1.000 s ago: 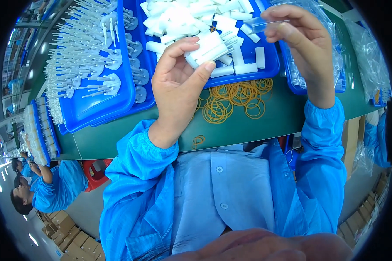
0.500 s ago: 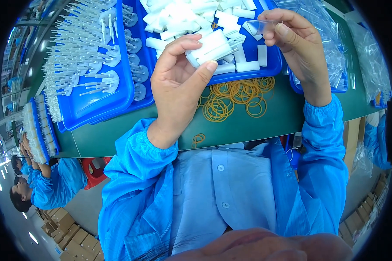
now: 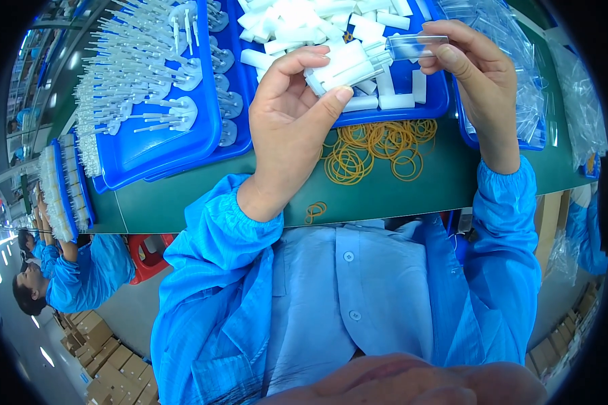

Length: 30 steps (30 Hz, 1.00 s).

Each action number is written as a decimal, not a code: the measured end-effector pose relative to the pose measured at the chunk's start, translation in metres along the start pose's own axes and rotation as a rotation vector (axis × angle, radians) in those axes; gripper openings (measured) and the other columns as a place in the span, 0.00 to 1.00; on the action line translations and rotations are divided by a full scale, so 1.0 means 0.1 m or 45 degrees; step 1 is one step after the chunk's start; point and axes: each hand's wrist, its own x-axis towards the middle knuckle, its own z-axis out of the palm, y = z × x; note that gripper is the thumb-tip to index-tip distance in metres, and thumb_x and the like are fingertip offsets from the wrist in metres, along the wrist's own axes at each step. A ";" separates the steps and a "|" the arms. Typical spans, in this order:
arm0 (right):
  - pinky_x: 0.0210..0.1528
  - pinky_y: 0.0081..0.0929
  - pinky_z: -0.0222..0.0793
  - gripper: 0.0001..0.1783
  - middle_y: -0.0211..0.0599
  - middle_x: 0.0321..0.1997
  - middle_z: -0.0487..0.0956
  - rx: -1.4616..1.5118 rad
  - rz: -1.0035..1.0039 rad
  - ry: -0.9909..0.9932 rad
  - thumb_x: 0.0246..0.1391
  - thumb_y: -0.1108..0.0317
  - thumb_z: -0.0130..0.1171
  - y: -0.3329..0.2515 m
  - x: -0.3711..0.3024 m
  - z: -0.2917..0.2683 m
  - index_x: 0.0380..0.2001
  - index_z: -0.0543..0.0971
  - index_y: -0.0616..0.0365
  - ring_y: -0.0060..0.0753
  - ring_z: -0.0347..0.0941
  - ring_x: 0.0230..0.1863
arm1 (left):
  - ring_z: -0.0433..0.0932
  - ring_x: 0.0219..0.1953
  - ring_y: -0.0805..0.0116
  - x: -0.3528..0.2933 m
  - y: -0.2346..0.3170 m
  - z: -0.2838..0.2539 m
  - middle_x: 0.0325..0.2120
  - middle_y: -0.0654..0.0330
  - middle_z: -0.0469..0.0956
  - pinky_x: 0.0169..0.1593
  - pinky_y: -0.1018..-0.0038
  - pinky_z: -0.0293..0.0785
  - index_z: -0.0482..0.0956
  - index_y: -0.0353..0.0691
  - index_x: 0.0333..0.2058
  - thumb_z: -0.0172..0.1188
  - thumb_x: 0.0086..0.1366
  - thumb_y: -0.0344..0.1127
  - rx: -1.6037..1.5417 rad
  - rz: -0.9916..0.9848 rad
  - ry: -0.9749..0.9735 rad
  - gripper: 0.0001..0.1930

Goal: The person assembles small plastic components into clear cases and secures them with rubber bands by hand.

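My left hand is closed around a bundle of white cylinders, thumb on the near side and fingers on the far side. Slim clear tube ends stick out of the bundle toward the right. Between thumb and fingertips my right hand pinches a clear plastic tube, held sideways with its left end close to those ends; I cannot tell whether they touch. Beneath both hands lies a heap of white cylinders in a blue tray.
Yellow rubber bands lie in front of the tray, a few more near the table edge. At left, another blue tray holds white stemmed parts. Clear tubes fill a tray at right. A co-worker sits far left.
The clear tube in my right hand has been turned level and brought closer to the bundle. My left hand has shifted slightly right in the picture with the bundle.
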 end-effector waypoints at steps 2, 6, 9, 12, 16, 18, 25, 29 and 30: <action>0.41 0.23 0.73 0.15 0.40 0.37 0.78 -0.002 -0.033 -0.064 0.58 0.70 0.55 -0.01 0.01 -0.01 0.47 0.76 0.66 0.27 0.76 0.38 | 0.68 0.55 0.63 0.00 -0.01 0.00 0.53 0.53 0.65 0.58 0.69 0.68 0.69 0.34 0.46 0.59 0.56 0.15 0.008 0.002 -0.005 0.19; 0.42 0.22 0.74 0.14 0.39 0.38 0.77 -0.146 -0.063 -0.141 0.59 0.71 0.54 -0.06 0.00 0.03 0.46 0.76 0.67 0.28 0.77 0.38 | 0.68 0.55 0.64 0.01 -0.02 -0.01 0.52 0.53 0.65 0.58 0.70 0.69 0.69 0.33 0.45 0.59 0.56 0.14 0.037 -0.007 -0.014 0.18; 0.42 0.22 0.74 0.13 0.40 0.40 0.77 -0.148 -0.107 -0.158 0.59 0.72 0.53 -0.07 0.00 0.03 0.45 0.76 0.67 0.28 0.77 0.38 | 0.68 0.55 0.64 0.01 -0.01 0.00 0.52 0.53 0.65 0.58 0.70 0.69 0.70 0.33 0.45 0.59 0.56 0.14 0.035 -0.012 -0.015 0.18; 0.42 0.22 0.74 0.13 0.41 0.43 0.76 -0.105 -0.112 -0.153 0.58 0.72 0.53 -0.03 0.00 -0.03 0.44 0.77 0.67 0.28 0.77 0.38 | 0.68 0.55 0.65 0.00 -0.01 0.00 0.51 0.53 0.66 0.57 0.70 0.69 0.70 0.33 0.45 0.58 0.56 0.14 0.051 -0.014 -0.041 0.18; 0.42 0.21 0.74 0.12 0.41 0.43 0.76 -0.143 -0.140 -0.164 0.58 0.73 0.53 -0.05 -0.01 -0.01 0.44 0.77 0.67 0.28 0.77 0.37 | 0.68 0.55 0.65 0.00 -0.02 0.00 0.51 0.54 0.66 0.57 0.70 0.69 0.70 0.33 0.46 0.58 0.55 0.14 0.053 -0.011 -0.051 0.19; 0.42 0.21 0.74 0.13 0.41 0.43 0.76 -0.187 -0.103 -0.141 0.58 0.73 0.53 -0.07 -0.02 0.03 0.45 0.77 0.67 0.28 0.77 0.38 | 0.68 0.55 0.65 0.00 -0.01 0.00 0.51 0.54 0.66 0.57 0.70 0.69 0.70 0.32 0.46 0.58 0.55 0.14 0.061 -0.020 -0.049 0.19; 0.41 0.21 0.74 0.13 0.41 0.43 0.76 -0.191 -0.081 -0.176 0.57 0.74 0.54 -0.06 -0.05 0.02 0.45 0.77 0.66 0.28 0.78 0.38 | 0.69 0.54 0.65 0.00 -0.01 0.01 0.51 0.55 0.66 0.56 0.71 0.70 0.71 0.29 0.48 0.59 0.56 0.14 0.088 -0.038 -0.023 0.20; 0.41 0.21 0.75 0.13 0.41 0.41 0.76 -0.192 -0.102 -0.180 0.57 0.73 0.54 -0.05 -0.05 0.03 0.45 0.77 0.66 0.28 0.78 0.38 | 0.71 0.52 0.66 -0.01 0.00 0.02 0.49 0.55 0.68 0.55 0.72 0.70 0.72 0.29 0.47 0.60 0.56 0.15 0.072 -0.087 0.014 0.19; 0.41 0.21 0.75 0.13 0.41 0.41 0.76 -0.192 -0.107 -0.189 0.57 0.73 0.54 -0.05 -0.05 0.03 0.45 0.77 0.66 0.28 0.78 0.38 | 0.71 0.51 0.66 -0.01 0.00 0.01 0.49 0.55 0.70 0.55 0.73 0.70 0.73 0.29 0.47 0.60 0.56 0.17 0.112 -0.094 0.030 0.18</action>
